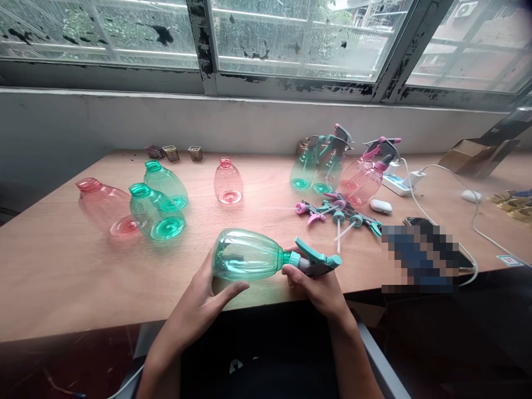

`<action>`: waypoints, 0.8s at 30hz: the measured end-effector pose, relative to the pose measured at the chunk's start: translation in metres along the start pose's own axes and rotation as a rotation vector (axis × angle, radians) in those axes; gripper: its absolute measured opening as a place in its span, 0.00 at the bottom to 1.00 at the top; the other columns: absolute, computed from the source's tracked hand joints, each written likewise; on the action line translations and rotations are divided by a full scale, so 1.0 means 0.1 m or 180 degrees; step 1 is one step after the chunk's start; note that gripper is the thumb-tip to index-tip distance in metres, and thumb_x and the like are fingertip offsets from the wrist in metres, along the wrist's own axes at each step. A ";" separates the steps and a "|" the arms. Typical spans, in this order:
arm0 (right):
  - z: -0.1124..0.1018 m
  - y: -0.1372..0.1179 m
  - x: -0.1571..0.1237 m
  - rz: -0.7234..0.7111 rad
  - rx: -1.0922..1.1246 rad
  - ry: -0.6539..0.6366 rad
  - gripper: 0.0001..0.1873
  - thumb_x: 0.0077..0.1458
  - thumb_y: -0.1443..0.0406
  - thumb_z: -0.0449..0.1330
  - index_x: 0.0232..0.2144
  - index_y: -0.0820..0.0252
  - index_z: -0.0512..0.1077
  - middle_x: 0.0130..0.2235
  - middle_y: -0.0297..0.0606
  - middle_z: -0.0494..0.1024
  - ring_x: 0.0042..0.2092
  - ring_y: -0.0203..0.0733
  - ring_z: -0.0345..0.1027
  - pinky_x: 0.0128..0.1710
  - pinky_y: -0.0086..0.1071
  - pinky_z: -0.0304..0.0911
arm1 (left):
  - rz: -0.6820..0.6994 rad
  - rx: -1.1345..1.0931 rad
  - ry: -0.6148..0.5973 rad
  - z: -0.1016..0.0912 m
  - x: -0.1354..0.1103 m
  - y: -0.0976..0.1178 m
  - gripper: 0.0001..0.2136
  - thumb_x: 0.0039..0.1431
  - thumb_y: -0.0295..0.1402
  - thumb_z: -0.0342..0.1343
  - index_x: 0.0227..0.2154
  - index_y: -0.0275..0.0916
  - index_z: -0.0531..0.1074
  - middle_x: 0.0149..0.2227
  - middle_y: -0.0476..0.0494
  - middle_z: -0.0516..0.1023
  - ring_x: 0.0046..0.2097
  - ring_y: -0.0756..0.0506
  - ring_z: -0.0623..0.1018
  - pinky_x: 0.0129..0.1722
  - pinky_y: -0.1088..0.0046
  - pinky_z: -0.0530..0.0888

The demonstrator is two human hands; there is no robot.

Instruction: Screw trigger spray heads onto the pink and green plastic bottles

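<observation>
A clear green spray bottle (249, 255) lies sideways in the air near the table's front edge, its base to the left. My left hand (210, 293) holds the bottle's base end, thumb along the lower side. At the neck, my right hand (313, 285) grips around the collar of the teal and grey spray head (318, 259), which sits on the bottle. Most fingers of both hands are hidden behind it. Beyond my right hand lies a pile of loose pink and teal spray heads (338, 213) with thin tubes.
Headless green bottles (168, 228) and pink bottles (228, 182) stand on the table's left and middle. Bottles with spray heads (328, 172) stand at the back right. Further right are a power strip (397, 184), a white cable (432, 221), a phone (453, 249) and a cardboard box (467, 155).
</observation>
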State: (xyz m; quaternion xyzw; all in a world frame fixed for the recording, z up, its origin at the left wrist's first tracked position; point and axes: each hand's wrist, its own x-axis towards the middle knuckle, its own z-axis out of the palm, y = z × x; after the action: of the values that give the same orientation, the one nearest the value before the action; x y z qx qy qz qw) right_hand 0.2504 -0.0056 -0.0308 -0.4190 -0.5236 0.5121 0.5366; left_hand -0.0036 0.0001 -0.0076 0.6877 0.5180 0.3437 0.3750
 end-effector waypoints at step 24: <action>-0.01 0.02 0.00 -0.0041 0.0070 0.0004 0.17 0.60 0.57 0.70 0.47 0.55 0.74 0.31 0.30 0.72 0.29 0.37 0.65 0.31 0.32 0.64 | 0.0007 -0.0033 -0.0033 0.01 0.02 0.00 0.25 0.62 0.49 0.62 0.57 0.44 0.71 0.67 0.43 0.70 0.65 0.33 0.73 0.69 0.53 0.66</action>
State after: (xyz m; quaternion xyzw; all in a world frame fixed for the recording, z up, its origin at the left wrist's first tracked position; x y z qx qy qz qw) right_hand 0.2509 -0.0056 -0.0328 -0.4100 -0.5203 0.5142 0.5448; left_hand -0.0018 0.0018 -0.0079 0.6881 0.5135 0.3433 0.3808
